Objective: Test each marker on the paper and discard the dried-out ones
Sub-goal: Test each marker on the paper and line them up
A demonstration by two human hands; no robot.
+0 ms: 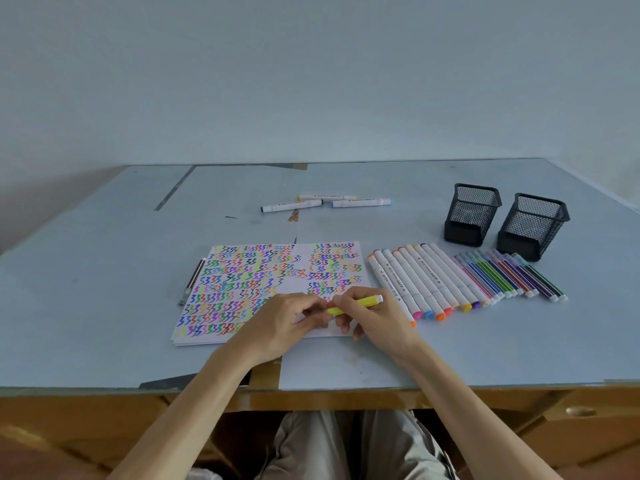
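Both hands, left hand [289, 318] and right hand [372, 317], pinch a yellow marker [360, 303] over the near edge of the scribbled paper [263, 282] on the bench [104, 306].

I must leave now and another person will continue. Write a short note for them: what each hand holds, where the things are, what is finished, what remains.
Both hands hold one yellow marker over the paper: right hand on the barrel, left hand at its near end.
The paper is almost filled with coloured test squiggles.
Three markers lie apart at the far side of the table.
Thick markers and thin pens lie in a row right of the paper.
Two mesh cups look empty.
Left: test the yellow one, then the row.
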